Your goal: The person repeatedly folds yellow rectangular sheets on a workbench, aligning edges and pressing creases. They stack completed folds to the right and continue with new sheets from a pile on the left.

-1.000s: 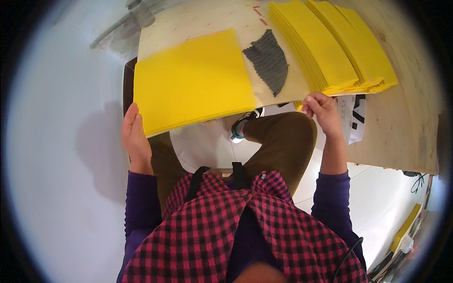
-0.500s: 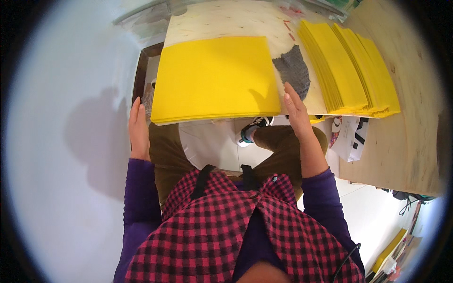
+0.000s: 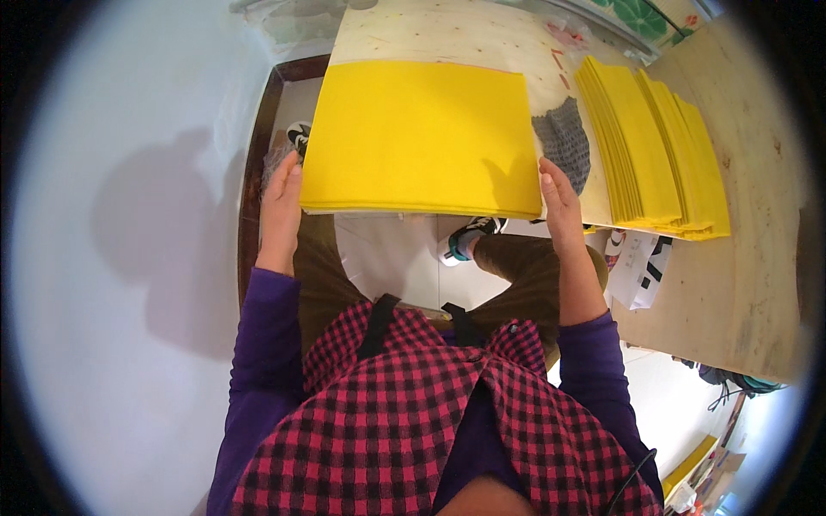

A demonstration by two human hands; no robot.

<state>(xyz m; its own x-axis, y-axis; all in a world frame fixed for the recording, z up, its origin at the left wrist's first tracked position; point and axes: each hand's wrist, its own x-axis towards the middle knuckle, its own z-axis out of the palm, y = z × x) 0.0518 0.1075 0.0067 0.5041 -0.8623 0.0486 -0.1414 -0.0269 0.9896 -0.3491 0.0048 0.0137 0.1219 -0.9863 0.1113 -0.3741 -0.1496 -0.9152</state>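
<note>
A stack of yellow sheets (image 3: 422, 138) lies flat at the near left corner of the wooden tabletop (image 3: 413, 34), its front side running along the tabletop's near edge and its left side along the left edge. The hands are apart, one at each side of the stack, with palms turned inward and fingers extended: the left hand (image 3: 282, 215) at the left edge, the right hand (image 3: 563, 206) at the right; whether either one presses on the sheets, I cannot tell. Pale wood shows beyond the stack's far edge. A grey piece of cloth (image 3: 566, 146) lies just right of the stack, and past it folded yellow bundles (image 3: 641, 150) stand side by side, reaching the near edge. Below that edge is a white bag (image 3: 638, 268), next to a wooden panel (image 3: 740, 301). On the left, a gap with a dark frame (image 3: 251, 198) separates the tabletop from the white wall (image 3: 103, 361). Light floor (image 3: 379, 258) shows between the person's knees, under the near edge.
</note>
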